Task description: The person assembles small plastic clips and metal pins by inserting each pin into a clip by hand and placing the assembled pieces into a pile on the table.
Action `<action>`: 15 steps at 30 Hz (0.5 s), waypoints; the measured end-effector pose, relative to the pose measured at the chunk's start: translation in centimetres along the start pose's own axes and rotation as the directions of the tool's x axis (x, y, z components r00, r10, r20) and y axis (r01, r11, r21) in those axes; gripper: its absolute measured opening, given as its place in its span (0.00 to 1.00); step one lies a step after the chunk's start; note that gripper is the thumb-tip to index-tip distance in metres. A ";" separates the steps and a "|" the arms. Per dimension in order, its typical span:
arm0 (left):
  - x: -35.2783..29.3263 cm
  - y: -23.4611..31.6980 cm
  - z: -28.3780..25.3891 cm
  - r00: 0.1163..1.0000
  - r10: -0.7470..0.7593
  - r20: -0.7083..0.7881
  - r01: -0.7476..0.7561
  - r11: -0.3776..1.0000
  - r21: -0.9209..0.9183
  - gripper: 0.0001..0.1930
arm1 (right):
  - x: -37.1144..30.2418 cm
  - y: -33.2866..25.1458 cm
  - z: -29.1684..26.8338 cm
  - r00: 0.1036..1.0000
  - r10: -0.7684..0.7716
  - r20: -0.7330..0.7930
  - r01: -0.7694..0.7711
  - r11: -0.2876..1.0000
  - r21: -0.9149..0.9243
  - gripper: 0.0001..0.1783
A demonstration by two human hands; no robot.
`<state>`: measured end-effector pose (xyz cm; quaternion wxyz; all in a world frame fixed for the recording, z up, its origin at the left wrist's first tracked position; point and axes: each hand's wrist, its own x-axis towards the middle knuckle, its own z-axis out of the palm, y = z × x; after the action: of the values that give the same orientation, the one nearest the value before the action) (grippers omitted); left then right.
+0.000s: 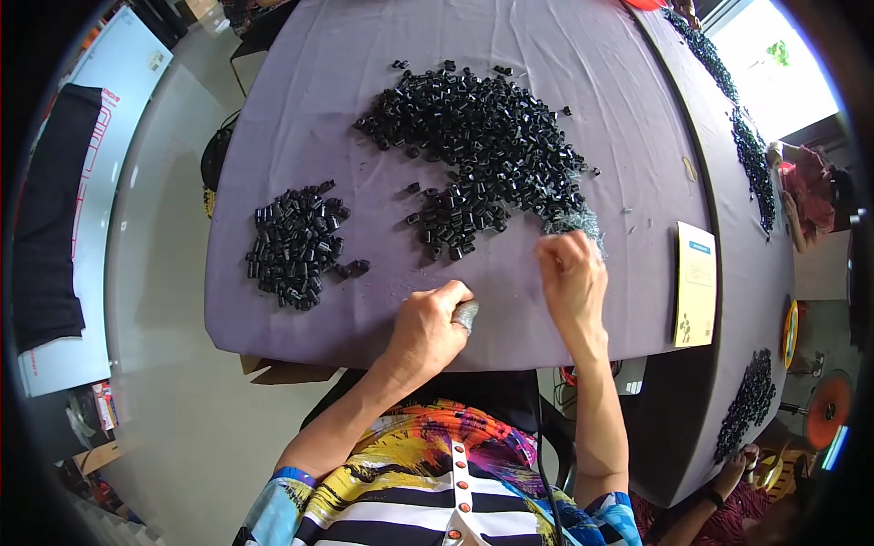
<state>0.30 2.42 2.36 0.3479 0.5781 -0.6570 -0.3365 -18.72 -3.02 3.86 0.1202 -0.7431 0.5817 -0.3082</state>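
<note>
My left hand [426, 329] is closed in a loose fist just above the near edge of the table. A grey, rounded piece [466, 315] shows at its fingers; what the fist holds is hidden. Farther right, my right hand [574, 273] has its fingers curled together, slightly blurred, beside a small heap of thin, pale, clear pieces [574, 220]. I cannot make out anything between those fingers. Beyond both hands spreads a big pile of small black plastic parts [473, 136]. A smaller pile of black parts [296, 246] lies to the left of my left hand.
A grey-purple cloth covers the table [300, 118]. At right lie a yellow booklet [695, 287] and a tan rubber band [689, 168]. A second table holds more black piles [748, 400], with other people [806, 191] seated along it. A long white box [100, 182] stands at far left.
</note>
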 end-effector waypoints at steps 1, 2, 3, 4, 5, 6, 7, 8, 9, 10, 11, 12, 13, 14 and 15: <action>0.0 -0.3 -0.4 1.000 0.001 0.000 -0.001 1.000 0.001 0.06 | 0.7 0.3 0.0 0.997 -0.021 -0.068 0.012 0.990 -0.139 0.02; -0.1 -0.7 -0.9 0.999 -0.020 -0.048 0.024 0.996 0.088 0.06 | 1.3 0.5 0.0 0.990 -0.052 -0.132 0.014 0.962 -0.274 0.02; -0.1 -1.1 -1.5 0.994 -0.037 -0.098 0.054 0.983 0.174 0.05 | 1.6 0.8 0.2 0.990 -0.053 -0.133 0.015 0.962 -0.272 0.02; -0.1 -2.0 -2.0 0.984 -0.012 -0.178 0.041 0.986 0.160 0.04 | 1.9 0.9 0.5 0.994 -0.017 -0.109 -0.020 0.943 -0.334 0.04; -0.2 -2.4 -2.8 0.980 0.000 -0.201 0.047 0.973 0.227 0.05 | 2.0 1.1 0.7 0.996 0.020 -0.087 -0.053 0.917 -0.395 0.05; -0.2 -2.8 -3.6 0.976 0.013 -0.218 0.041 0.970 0.241 0.05 | 2.1 1.3 1.0 0.994 0.048 -0.094 -0.083 0.903 -0.422 0.06; -0.2 -3.2 -4.5 0.970 0.026 -0.242 0.040 0.964 0.261 0.05 | 2.2 1.2 1.2 0.995 0.037 -0.091 -0.071 0.910 -0.410 0.06; -0.1 -2.8 -5.4 0.970 -0.078 -0.230 0.144 0.947 0.287 0.04 | 2.2 1.2 1.2 0.994 0.054 -0.098 -0.090 0.902 -0.422 0.06; -0.1 -3.1 -5.7 0.967 -0.079 -0.244 0.152 0.943 0.296 0.04 | 2.1 1.2 1.2 0.992 0.071 -0.106 -0.110 0.894 -0.434 0.06; -0.1 -3.5 -6.0 0.963 -0.064 -0.261 0.144 0.942 0.302 0.04 | 2.1 1.3 1.3 0.990 0.087 -0.111 -0.126 0.900 -0.417 0.06; -0.2 -3.8 -6.3 0.959 -0.048 -0.278 0.136 0.942 0.308 0.04 | 2.1 1.1 1.2 0.989 0.098 -0.112 -0.137 0.898 -0.417 0.05; -0.1 -3.7 -6.5 0.955 -0.031 -0.295 0.125 0.944 0.307 0.05 | 2.2 1.0 1.1 0.989 0.108 -0.104 -0.143 0.894 -0.425 0.05; -0.2 -3.8 -6.4 0.955 -0.031 -0.295 0.127 0.942 0.310 0.06 | 2.2 1.1 1.1 0.988 0.119 -0.097 -0.150 0.887 -0.436 0.05; -0.3 -3.6 -6.2 0.957 -0.051 -0.286 0.127 0.959 0.253 0.07 | 2.2 1.1 1.1 0.989 0.110 -0.096 -0.141 0.891 -0.431 0.05; -0.4 -3.4 -6.1 0.959 -0.070 -0.276 0.126 0.973 0.194 0.08 | 2.2 1.2 1.1 0.993 0.087 -0.075 -0.112 0.882 -0.457 0.04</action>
<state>7.29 2.22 2.68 0.3533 0.6836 -0.6061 -0.2012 -18.75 -5.68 3.06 -0.0589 -0.7113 0.6784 -0.1743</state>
